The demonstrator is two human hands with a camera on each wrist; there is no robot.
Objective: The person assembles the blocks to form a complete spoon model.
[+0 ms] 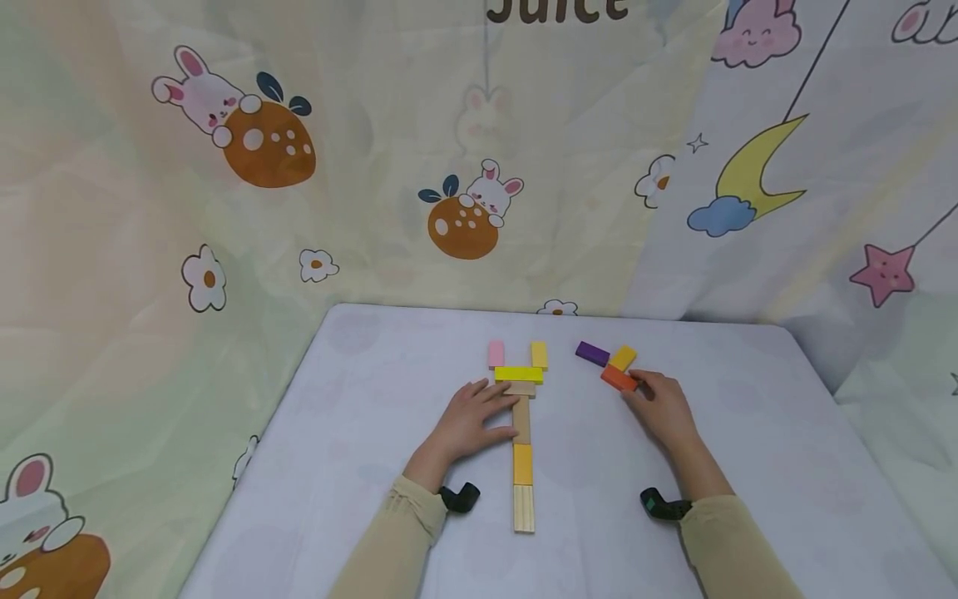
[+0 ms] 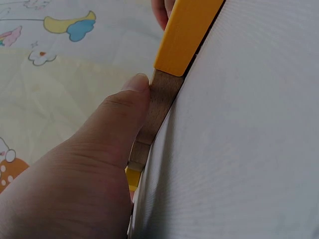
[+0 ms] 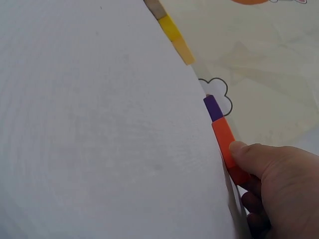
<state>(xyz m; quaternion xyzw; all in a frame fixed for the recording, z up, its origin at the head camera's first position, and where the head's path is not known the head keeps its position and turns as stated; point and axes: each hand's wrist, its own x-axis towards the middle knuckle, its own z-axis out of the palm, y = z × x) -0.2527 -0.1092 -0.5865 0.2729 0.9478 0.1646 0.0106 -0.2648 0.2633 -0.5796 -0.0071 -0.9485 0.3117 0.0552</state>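
Brown lettering (image 1: pixel 557 10), cropped at top centre, reads "Juice". Right of centre, the right hand (image 1: pixel 664 408) pinches an orange rectangular block (image 1: pixel 617 378); at centre, the left hand (image 1: pixel 466 423), grip spread, touches a tan wooden block (image 1: pixel 522 423).

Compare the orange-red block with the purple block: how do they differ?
The orange-red block is bright, while the purple block is dark. The right hand pinches the orange-red block, while the purple block is not held. In the head view, the orange-red block sits lower and further right than the purple block. Both are rectangular.
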